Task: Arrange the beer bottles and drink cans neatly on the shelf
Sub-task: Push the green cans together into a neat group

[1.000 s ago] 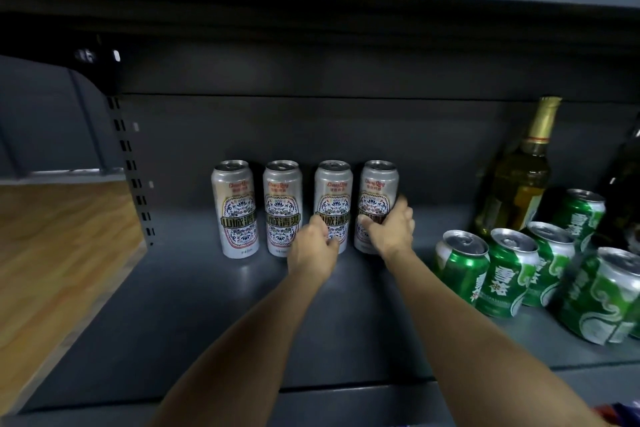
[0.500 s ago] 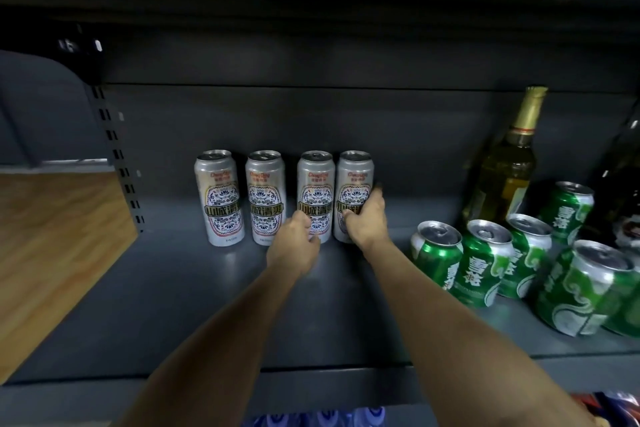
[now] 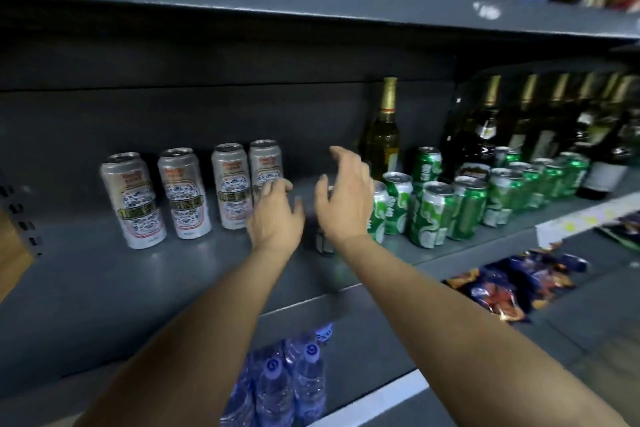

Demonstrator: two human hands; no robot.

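Four tall silver cans [image 3: 194,192] stand in a row on the grey shelf [image 3: 104,274], toward nine o'clock of the person's hands, the two on the right almost touching. Both hands hover free: the left hand [image 3: 277,215] with fingers loosely spread just in front of the fourth can, the right hand [image 3: 346,198] open and raised, holding nothing. Right behind that open right hand sits a cluster of green cans [image 3: 433,211], crowded and uneven, with a gold-capped beer bottle [image 3: 382,135] upright at about one o'clock. My worry is the sweep toward three o'clock: the wrist could clip the nearest green can and topple it into its neighbours, or knock the bottle behind. A dark can, partly hidden between the wrists, could also be bumped; I cannot tell what it is. Compared with half a second ago, both hands have let go of the silver row, where the right one was gripping the fourth can, and the view has swung right, showing more bottles [image 3: 540,121] and green cans.
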